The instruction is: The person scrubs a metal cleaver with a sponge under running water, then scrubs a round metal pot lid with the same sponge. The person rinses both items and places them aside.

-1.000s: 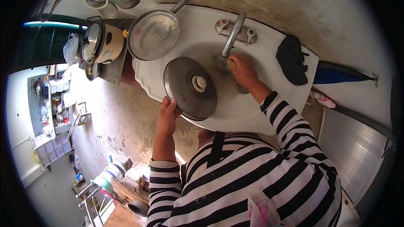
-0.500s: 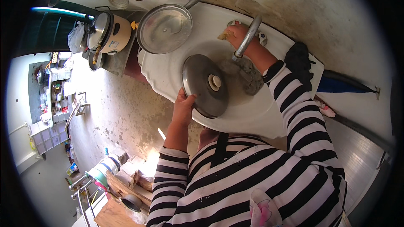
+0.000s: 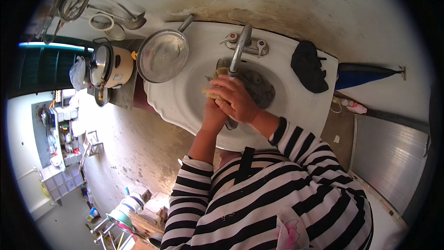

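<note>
Both my hands meet over the white sink basin (image 3: 289,115), just under the tap spout (image 3: 239,53). My left hand (image 3: 215,116) is closed on the grey lid (image 3: 232,123), now turned nearly edge-on; a strip of it shows below the hands and the rest is mostly hidden. Above it, my right hand (image 3: 238,101) presses a yellowish, crumpled scrubbing cloth (image 3: 213,94), its fingers bent over the left hand. Behind the right hand, a dark grey wet cloth (image 3: 259,88) lies in the basin.
A metal frying pan (image 3: 163,55) rests on the sink's left ledge. Two tap handles (image 3: 261,46) stand at the back, and a black cloth (image 3: 309,67) lies on the right ledge. Further left is a rice cooker (image 3: 111,65); ladles (image 3: 132,21) hang on the wall.
My right hand has come from beside the tap down and left to my left hand, bringing the yellowish cloth. The lid has gone from facing up to nearly edge-on.
</note>
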A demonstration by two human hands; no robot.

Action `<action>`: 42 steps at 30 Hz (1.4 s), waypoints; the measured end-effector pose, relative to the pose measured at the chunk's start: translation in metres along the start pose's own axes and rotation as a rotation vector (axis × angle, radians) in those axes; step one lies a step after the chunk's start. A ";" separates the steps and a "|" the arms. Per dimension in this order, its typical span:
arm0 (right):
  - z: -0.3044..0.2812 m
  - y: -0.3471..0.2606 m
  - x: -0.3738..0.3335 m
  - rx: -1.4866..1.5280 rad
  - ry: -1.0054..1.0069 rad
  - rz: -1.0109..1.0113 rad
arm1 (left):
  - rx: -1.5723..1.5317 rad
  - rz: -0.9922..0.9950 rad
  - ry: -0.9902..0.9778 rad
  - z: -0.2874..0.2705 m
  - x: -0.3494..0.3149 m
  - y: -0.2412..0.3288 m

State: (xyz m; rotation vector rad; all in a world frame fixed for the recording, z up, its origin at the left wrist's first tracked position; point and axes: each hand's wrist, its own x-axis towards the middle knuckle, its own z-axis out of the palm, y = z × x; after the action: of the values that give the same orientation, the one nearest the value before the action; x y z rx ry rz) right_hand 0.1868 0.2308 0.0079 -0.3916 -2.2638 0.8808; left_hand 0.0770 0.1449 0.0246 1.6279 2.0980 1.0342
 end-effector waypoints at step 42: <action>0.001 0.032 0.030 0.176 0.143 0.279 | -0.568 -0.710 -0.222 -0.019 -0.018 0.006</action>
State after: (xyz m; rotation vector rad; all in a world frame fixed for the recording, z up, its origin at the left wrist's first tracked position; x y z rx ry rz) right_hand 0.1648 0.2677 -0.0002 -0.6779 -2.0121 1.1447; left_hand 0.0753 0.1224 0.0382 0.6174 1.7763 0.9968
